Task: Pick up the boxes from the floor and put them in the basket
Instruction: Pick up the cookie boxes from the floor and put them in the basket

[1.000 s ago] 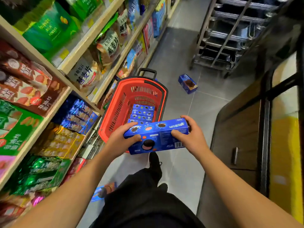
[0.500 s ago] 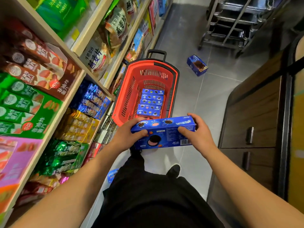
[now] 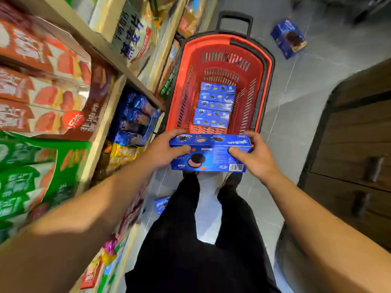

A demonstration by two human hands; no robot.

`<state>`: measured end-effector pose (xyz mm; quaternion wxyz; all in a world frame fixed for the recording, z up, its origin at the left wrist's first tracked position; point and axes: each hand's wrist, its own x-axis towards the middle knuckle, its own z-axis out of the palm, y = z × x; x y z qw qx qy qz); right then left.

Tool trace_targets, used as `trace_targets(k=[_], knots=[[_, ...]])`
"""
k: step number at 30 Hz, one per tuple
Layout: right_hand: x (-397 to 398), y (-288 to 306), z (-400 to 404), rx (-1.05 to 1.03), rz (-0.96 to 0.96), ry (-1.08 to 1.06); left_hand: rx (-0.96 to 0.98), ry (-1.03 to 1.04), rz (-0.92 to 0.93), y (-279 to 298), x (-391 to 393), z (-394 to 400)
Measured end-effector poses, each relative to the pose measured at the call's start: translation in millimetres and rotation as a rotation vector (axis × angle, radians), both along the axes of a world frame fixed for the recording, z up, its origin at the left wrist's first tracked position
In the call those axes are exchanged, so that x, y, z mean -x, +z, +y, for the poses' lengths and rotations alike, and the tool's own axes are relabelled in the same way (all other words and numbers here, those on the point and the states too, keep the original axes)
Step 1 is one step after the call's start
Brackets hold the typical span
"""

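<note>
Left hand (image 3: 167, 151) and right hand (image 3: 257, 157) clamp the box (image 3: 209, 154) ends at the basket (image 3: 184, 85) rim; releasing early risks a drop outside.

blue cookie-printed box (image 3: 209, 154), red slotted basket (image 3: 188, 85) with black rim, grey floor (image 3: 296, 98).

Held box (image 3: 209, 153) carried forward, now at near rim of basket (image 3: 267, 60).
</note>
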<state>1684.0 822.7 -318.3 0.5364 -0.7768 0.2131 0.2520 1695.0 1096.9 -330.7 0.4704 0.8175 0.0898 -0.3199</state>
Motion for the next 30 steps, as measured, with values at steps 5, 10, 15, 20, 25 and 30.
trace_targets(k=[5, 10, 15, 20, 25, 30], knots=[[-20.0, -84.5, 6.8, 0.090, 0.051, 0.034, -0.086, -0.144, -0.053, -79.4, -32.9, 7.8], [-49.9, -200.5, 0.2, 0.233, 0.131, 0.192, -0.223, -0.246, -0.140, -197.4, -56.0, -4.5], [-72.2, -302.0, 4.1, 0.285, 0.026, 0.164, -0.256, -0.195, -0.234, -302.0, -77.6, -19.6], [-85.5, -420.7, 20.5, 0.410, 0.049, 0.120, -0.329, -0.168, -0.218, -419.2, -87.2, -31.4], [-86.3, -494.4, 24.9, 0.651, 0.107, 0.257, -0.457, -0.139, -0.158, -484.9, -89.2, -54.2], [-89.2, -543.4, 32.3, 0.699, 0.050, 0.211, -0.453, -0.096, -0.197, -533.9, -91.9, -57.2]])
